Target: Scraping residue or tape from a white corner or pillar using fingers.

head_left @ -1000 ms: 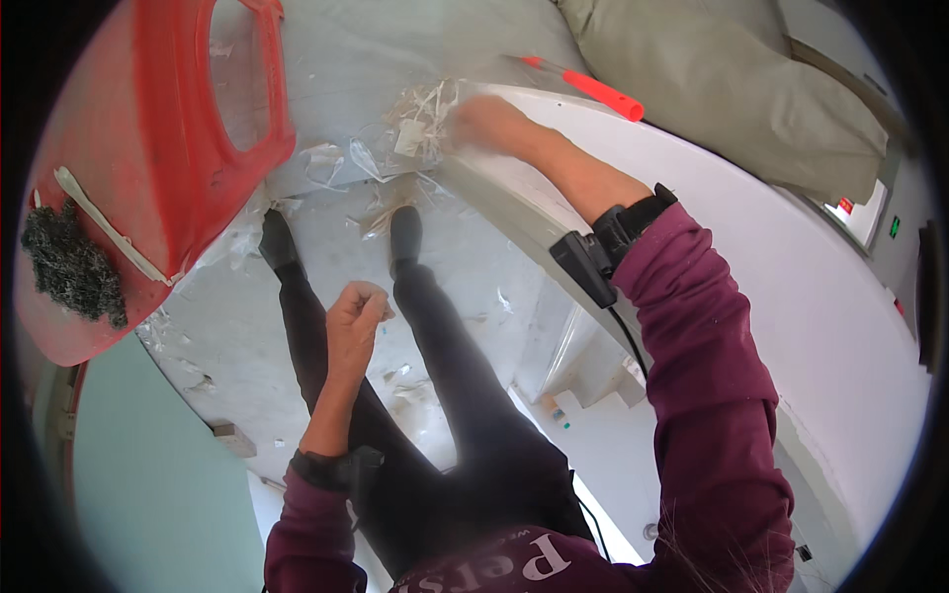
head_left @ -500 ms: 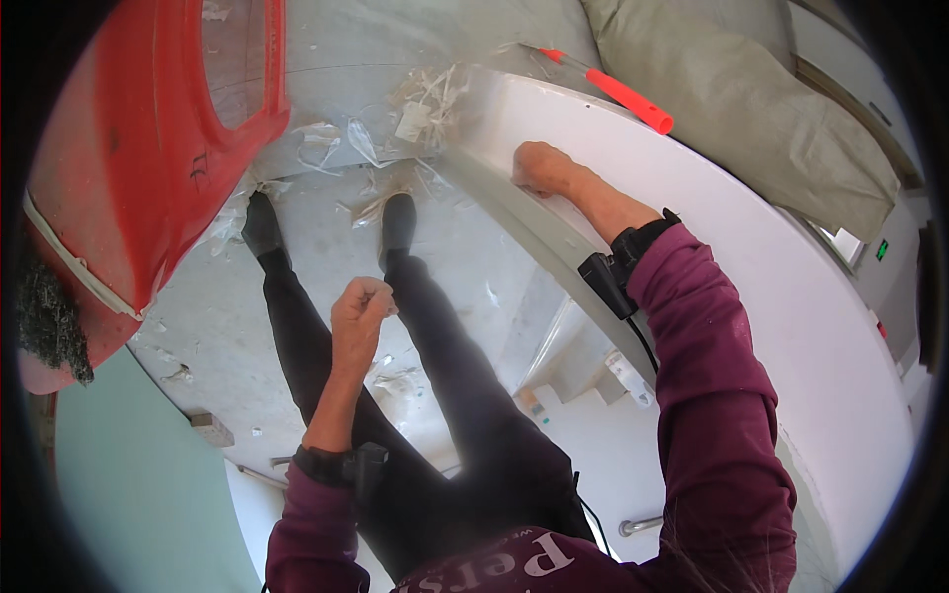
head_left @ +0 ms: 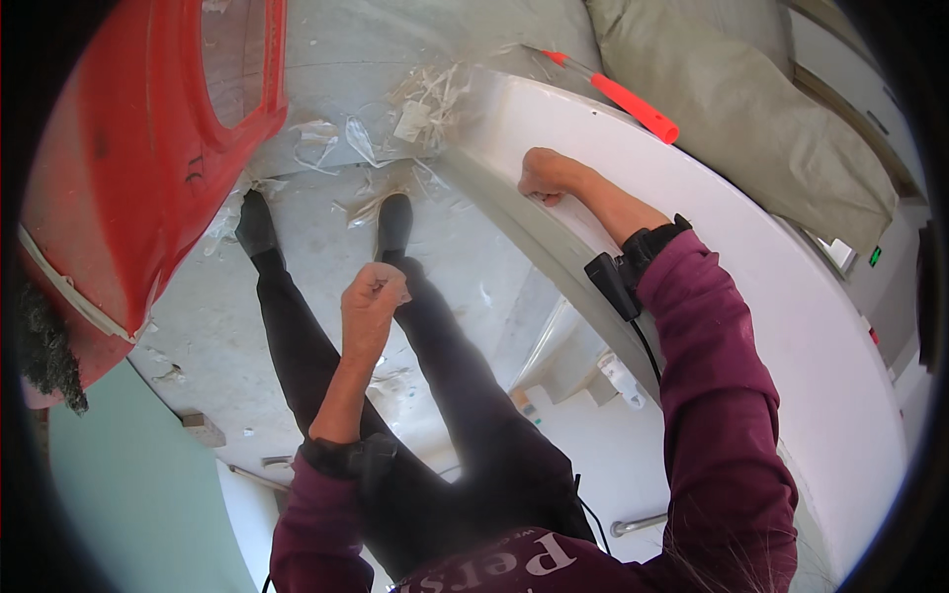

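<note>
left hand (head_left: 373,293) fisted; right hand (head_left: 543,175) fisted, outstretched

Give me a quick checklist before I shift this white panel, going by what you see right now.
1. Right hand on the white panel edge: ok, fist closed on it.
2. Left hand on the panel: not ok, clenched in mid-air, apart from it.
3. Red-handled tool off the panel: not ok, it lies on top.
4. Floor by the shoes: not ok, scraps are scattered.
5. Panel's far end free: cannot tell.
</note>
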`<state>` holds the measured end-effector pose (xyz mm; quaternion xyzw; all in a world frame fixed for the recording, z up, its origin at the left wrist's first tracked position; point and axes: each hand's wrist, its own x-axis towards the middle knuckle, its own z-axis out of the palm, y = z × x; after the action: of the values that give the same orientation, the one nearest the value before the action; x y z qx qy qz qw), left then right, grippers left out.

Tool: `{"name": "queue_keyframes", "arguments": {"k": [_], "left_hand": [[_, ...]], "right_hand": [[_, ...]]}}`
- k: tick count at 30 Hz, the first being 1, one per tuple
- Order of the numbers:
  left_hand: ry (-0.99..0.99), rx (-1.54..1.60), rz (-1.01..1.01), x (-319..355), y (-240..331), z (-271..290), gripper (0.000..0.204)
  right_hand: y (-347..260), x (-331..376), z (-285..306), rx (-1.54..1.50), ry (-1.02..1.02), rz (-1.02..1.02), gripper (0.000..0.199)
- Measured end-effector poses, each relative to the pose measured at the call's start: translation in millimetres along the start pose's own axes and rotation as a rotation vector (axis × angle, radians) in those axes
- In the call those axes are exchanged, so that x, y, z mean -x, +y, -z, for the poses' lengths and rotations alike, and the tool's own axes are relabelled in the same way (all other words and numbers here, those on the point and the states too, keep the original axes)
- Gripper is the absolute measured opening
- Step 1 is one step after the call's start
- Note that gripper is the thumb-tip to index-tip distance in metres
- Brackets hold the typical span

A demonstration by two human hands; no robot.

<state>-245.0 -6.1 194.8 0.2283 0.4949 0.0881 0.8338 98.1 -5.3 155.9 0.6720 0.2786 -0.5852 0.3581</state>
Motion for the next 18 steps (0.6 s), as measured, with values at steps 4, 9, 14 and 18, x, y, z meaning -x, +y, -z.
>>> {"name": "queue_keyframes", "arguments": {"k": [4, 9, 14, 18], "left_hand": [[-0.029, 0.013, 0.008, -5, -21, -8, 0.008], [-0.040, 0.027, 0.046, -8, -46, -12, 0.007], [-0.075, 0.005, 0.086, -12, -54, -7, 0.006], [-0.090, 0.073, 0.056, -18, -48, -10, 0.003]], "right_hand": [[-6, 9, 2, -0.011, 0.028, -0.001, 0.020], [-6, 19, 7, -0.053, 0.059, -0.020, 0.024], [-8, 18, 10, -0.203, 0.000, -0.061, 0.024], [-10, 19, 9, -0.139, -0.034, -0.062, 0.022]]}}
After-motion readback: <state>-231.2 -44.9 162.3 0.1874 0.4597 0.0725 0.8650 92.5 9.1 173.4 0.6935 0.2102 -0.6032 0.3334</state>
